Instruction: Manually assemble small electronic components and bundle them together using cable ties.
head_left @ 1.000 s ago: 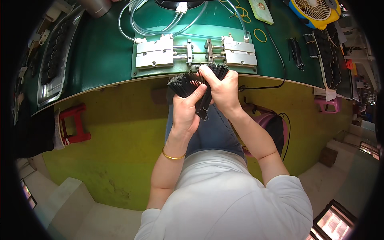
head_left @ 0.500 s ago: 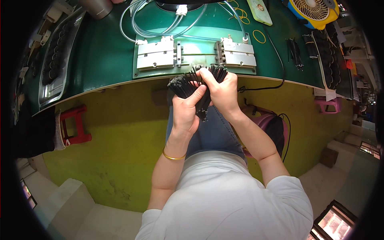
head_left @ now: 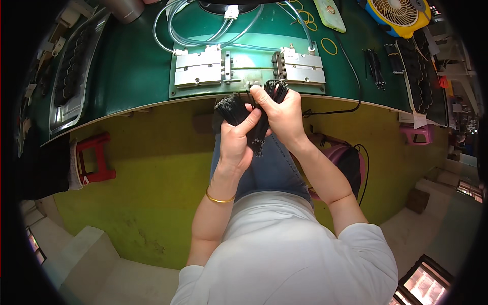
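Note:
Thin black wires fill both my hands just off the table's front edge. My left hand (head_left: 236, 141) is closed around one thick bundle of wires (head_left: 232, 109), its ends fanned toward the upper left. Another bundle of wires (head_left: 277, 90) is gripped in my right hand (head_left: 284, 116), whose thumb points up and left over the strands. The two bundles meet between my hands, and lower ends (head_left: 258, 147) stick out below. Right behind them on the table lies a metal fixture plate (head_left: 249, 62) carrying a left silver block (head_left: 197, 71) and a right silver block (head_left: 304, 68).
Clear air hoses (head_left: 175, 30) curl behind the fixture. Loose black wires (head_left: 375, 68) lie on the green table (head_left: 129, 61) at the right, near a yellow and blue fan (head_left: 400, 15). A metal tray (head_left: 76, 81) of black coils stands left. A red stool (head_left: 95, 158) is below.
The strands that stood up between my hands now lie closer together. My right thumb has shifted slightly; the left bundle looks more gathered.

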A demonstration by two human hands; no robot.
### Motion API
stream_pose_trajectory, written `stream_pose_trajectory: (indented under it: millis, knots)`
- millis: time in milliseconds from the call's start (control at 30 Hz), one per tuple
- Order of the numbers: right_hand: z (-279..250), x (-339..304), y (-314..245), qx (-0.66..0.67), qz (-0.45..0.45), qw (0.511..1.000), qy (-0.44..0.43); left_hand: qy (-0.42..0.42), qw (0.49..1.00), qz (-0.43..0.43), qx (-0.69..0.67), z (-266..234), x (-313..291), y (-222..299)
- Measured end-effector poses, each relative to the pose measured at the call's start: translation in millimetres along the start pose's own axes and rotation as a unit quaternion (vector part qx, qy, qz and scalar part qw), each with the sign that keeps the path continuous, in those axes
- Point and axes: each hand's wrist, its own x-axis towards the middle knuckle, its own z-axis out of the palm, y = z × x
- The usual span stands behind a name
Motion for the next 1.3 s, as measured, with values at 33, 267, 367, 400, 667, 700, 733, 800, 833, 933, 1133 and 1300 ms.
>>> stream_pose_trajectory:
  millis: [33,267,367,400,667,700,733,800,833,933,1133,1300]
  knots:
    - [1.7,0.4,2.0,0.003,-0.020,1.000,0.002,-0.003,1.000,0.001,0.002,-0.4,0.0,0.3]
    - [1.8,-2.7,-1.8,-0.022,-0.023,0.999,0.033,-0.016,1.000,0.006,0.011,-0.8,0.8,-0.9]
    - [1.3,-1.7,-3.6,-0.027,-0.005,0.999,0.040,0.009,1.000,0.009,0.016,1.5,0.6,-1.4]
    - [0.5,-1.2,-4.7,-0.019,0.005,0.999,0.036,0.010,1.000,0.009,0.016,1.4,0.9,-1.9]
    - [-0.9,4.3,2.4,0.031,0.021,0.999,0.037,0.000,1.000,0.002,0.025,2.1,3.4,-2.2]
    - [-0.6,4.1,2.7,0.032,0.014,0.999,0.036,0.002,1.000,-0.003,0.022,3.5,2.7,-0.7]
    - [-0.2,3.6,2.1,0.033,0.007,0.999,0.035,0.003,1.000,-0.008,0.019,5.0,1.9,0.8]
    - [-1.1,1.7,-0.8,0.011,0.011,1.000,0.018,0.004,1.000,-0.011,0.016,5.8,0.3,1.7]
    - [-1.7,0.6,-2.7,-0.010,0.016,1.000,0.002,0.005,1.000,-0.009,0.016,5.2,-0.3,1.2]
    - [-2.4,-2.3,-2.7,-0.029,0.009,0.999,-0.012,0.006,1.000,-0.005,0.017,4.0,-2.0,-1.2]
    - [1.0,-3.4,0.2,-0.009,-0.015,1.000,0.011,0.009,0.999,0.027,0.018,4.6,-1.8,-5.1]
    - [1.3,0.4,0.6,-0.013,-0.003,1.000,0.023,0.003,0.999,0.035,0.015,5.2,0.0,-6.1]
